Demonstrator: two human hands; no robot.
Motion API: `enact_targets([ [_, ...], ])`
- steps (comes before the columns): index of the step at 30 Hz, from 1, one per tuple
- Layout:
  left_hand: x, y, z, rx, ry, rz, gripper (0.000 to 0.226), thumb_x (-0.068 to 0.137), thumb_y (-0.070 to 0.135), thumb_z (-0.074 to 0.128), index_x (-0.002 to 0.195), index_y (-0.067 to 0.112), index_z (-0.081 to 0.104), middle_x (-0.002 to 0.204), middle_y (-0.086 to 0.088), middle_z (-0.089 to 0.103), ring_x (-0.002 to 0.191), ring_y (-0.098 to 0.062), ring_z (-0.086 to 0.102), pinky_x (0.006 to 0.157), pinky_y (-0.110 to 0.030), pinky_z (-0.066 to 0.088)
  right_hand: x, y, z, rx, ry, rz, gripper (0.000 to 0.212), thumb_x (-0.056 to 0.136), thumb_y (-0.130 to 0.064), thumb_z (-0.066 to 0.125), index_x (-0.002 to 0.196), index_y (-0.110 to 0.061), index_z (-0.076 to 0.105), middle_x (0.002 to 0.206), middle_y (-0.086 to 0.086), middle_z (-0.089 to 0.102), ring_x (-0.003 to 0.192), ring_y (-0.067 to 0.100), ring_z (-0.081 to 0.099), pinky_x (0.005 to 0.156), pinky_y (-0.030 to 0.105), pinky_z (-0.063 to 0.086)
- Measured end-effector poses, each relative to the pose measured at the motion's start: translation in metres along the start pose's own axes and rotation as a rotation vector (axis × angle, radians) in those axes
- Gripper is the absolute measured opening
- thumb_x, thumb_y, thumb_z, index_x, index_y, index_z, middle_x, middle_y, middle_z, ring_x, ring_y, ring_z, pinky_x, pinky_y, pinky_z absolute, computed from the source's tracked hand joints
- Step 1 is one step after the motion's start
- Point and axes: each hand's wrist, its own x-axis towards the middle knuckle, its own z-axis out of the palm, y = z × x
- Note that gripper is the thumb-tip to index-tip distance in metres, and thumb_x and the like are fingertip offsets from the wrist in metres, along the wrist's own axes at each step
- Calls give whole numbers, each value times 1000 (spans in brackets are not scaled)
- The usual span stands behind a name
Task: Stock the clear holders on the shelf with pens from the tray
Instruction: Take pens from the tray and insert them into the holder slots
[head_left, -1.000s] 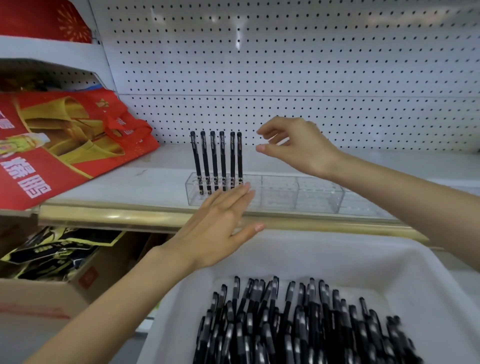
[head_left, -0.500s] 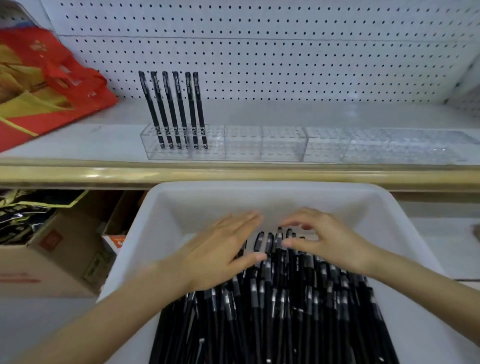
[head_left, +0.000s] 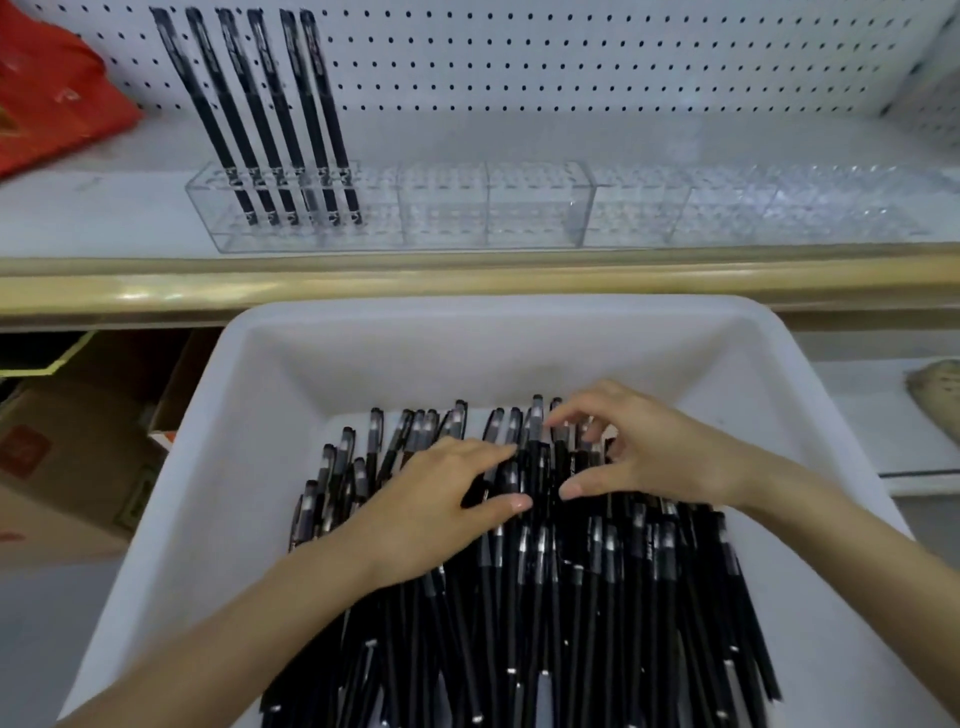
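I logged the left hand (head_left: 441, 514) flat, fingers straight, on the black pens (head_left: 597, 623) in the white tray (head_left: 467, 353), the right hand (head_left: 649, 457) arched over them, grip indeterminate, below the clear holders (head_left: 535, 208).

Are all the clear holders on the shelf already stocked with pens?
No, upright pens stand only in the leftmost holder; the holders beside it hold none.
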Motion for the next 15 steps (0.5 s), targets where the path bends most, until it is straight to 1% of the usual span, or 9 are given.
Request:
enact_targets([
  [2,3,2,3,-21,41,-32,62,89,56,48,145,30,36,143,14,42,131,-1,34,106,-17,26,0,6,-4,-11,43,46,57,70,-46,77,121,-38,52,119,-15,44,105,1,48,80,10,41],
  [4,7,4,3,-36,47,-62,60,88,55,50,142,29,41,133,12,48,122,-2,43,102,-19,33,0,12,-6,-29,65,102,62,70,-45,77,126,-35,50,122,-13,42,111,6,46,86,14,39],
  [6,11,7,-4,-85,-3,-98,56,88,52,54,138,27,47,119,12,51,108,0,50,93,-16,38,0,19,-6,-50,46,146,69,70,-46,76,132,-33,47,125,-12,41,120,9,44,96,21,38],
  [8,15,8,-14,-168,-68,-136,52,88,49,57,133,24,52,109,13,55,100,1,54,91,-16,43,1,22,-4,-84,0,169,77,71,-48,76,138,-29,42,134,-8,41,127,12,39,103,26,36],
  [10,20,7,-21,-244,-101,-177,46,87,47,59,127,23,57,103,14,60,96,1,57,90,-17,46,3,21,-1,-111,-37,176,84,71,-51,74,143,-27,36,143,-5,38,132,13,36,107,29,34],
  [12,23,5,-24,-287,-110,-219,38,87,45,61,119,24,62,102,10,63,96,-1,59,87,-16,46,5,19,0,-121,-65,168,88,70,-54,73,145,-27,33,147,-6,37,133,13,36,108,30,33],
  [15,27,4,-23,-307,-96,-259,29,84,47,63,99,23,69,97,10,65,94,-3,60,89,-22,48,8,16,1,-107,-92,156,86,73,-52,72,145,-27,32,148,-6,36,133,12,35,108,29,33],
])
